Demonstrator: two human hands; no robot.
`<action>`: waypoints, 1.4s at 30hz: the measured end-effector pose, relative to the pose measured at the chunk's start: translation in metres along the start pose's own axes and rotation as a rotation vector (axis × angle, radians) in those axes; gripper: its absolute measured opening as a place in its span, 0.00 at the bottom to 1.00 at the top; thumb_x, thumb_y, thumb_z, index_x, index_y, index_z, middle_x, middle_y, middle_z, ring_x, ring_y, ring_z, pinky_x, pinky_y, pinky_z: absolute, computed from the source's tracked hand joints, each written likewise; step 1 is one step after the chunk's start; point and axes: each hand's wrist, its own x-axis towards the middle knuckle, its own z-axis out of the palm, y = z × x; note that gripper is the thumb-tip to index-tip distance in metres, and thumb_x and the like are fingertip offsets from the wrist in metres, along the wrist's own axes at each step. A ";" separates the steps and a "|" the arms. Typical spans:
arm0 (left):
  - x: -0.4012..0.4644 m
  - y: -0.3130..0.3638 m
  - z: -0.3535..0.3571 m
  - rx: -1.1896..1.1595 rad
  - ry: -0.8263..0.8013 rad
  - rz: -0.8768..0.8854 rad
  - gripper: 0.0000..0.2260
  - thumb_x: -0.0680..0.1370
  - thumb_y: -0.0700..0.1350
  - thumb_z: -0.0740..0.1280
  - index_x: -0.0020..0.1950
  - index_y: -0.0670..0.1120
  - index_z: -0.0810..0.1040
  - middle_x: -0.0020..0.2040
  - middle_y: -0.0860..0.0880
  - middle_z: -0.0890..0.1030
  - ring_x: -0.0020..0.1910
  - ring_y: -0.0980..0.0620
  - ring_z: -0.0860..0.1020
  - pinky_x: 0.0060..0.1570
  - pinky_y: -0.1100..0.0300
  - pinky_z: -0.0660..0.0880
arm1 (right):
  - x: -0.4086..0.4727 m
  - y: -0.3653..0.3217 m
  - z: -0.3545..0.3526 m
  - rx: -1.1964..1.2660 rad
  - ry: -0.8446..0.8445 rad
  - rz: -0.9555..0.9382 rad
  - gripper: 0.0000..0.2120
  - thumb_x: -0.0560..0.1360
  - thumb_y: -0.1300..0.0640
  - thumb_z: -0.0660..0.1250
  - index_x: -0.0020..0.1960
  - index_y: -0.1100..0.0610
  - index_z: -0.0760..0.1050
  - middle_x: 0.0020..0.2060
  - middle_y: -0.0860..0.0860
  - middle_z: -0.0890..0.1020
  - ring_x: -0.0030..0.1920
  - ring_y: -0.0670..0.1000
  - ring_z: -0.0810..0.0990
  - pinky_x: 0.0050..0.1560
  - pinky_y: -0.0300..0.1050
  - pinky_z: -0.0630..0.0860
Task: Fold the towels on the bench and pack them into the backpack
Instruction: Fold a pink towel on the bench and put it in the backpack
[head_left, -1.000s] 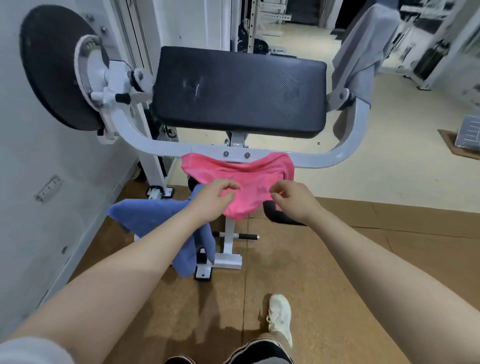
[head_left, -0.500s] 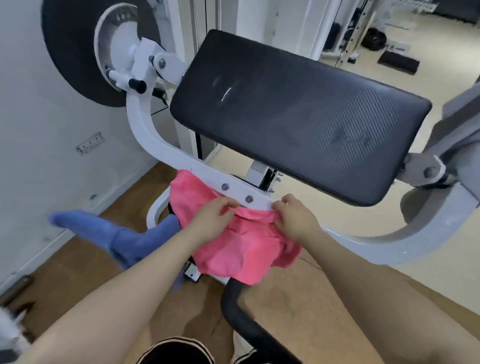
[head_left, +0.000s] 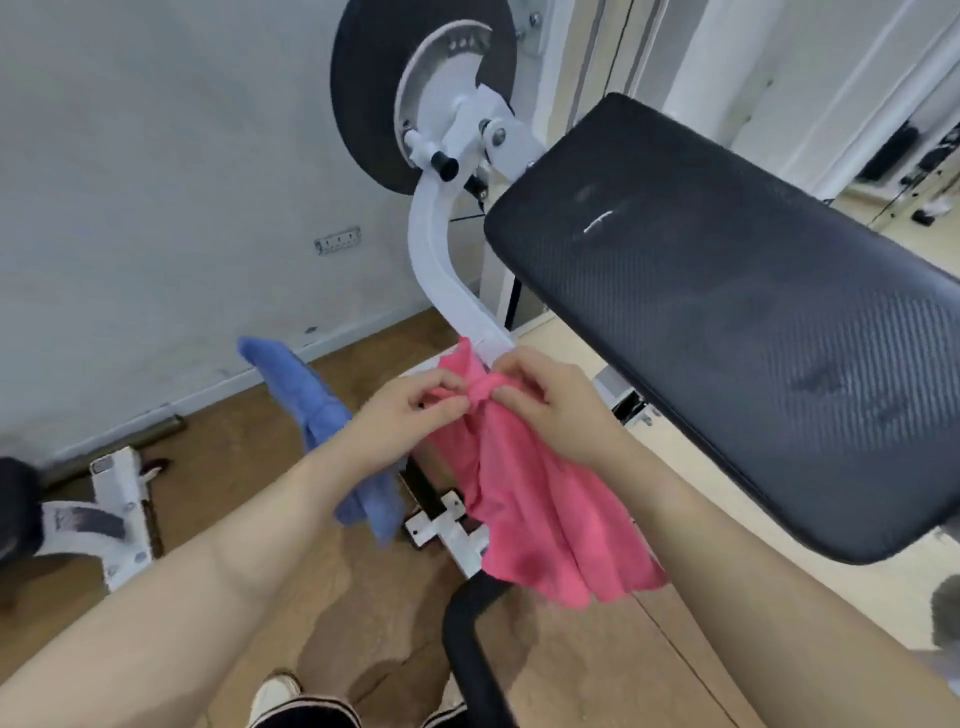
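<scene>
While both hands pinch the pink towel (head_left: 524, 499) at its bunched top edge, left hand (head_left: 410, 415) and right hand (head_left: 556, 410) should slide apart toward 9 and 3 o'clock (finding corners); it hangs beside the bench pad (head_left: 753, 322).

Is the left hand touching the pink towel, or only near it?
Touching. In the head view, the left hand pinches the bunched top edge of the pink towel between its fingertips; the right hand grips the same bunch.

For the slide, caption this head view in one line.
Left hand and right hand pinch the pink towel together beside the black bench pad; blue towel hangs left.
</scene>
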 end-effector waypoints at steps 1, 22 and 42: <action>-0.013 0.004 -0.016 -0.020 0.029 -0.006 0.09 0.67 0.55 0.67 0.44 0.55 0.79 0.39 0.58 0.81 0.42 0.59 0.77 0.46 0.67 0.74 | 0.009 -0.016 0.006 0.036 -0.034 -0.025 0.06 0.73 0.56 0.65 0.42 0.45 0.71 0.36 0.38 0.75 0.38 0.35 0.74 0.42 0.26 0.67; -0.551 -0.064 -0.313 0.086 1.110 -0.138 0.07 0.74 0.41 0.68 0.38 0.50 0.75 0.29 0.59 0.73 0.31 0.61 0.69 0.32 0.70 0.67 | 0.016 -0.398 0.454 0.280 -0.663 -0.294 0.10 0.72 0.64 0.69 0.36 0.51 0.74 0.30 0.46 0.76 0.26 0.36 0.72 0.34 0.29 0.69; -0.828 -0.252 -0.663 0.911 0.920 -0.933 0.11 0.78 0.54 0.59 0.43 0.48 0.69 0.36 0.55 0.69 0.37 0.52 0.69 0.36 0.57 0.67 | 0.138 -0.619 0.905 -0.200 -0.886 -0.626 0.06 0.73 0.56 0.67 0.38 0.56 0.74 0.40 0.51 0.80 0.44 0.50 0.75 0.41 0.39 0.65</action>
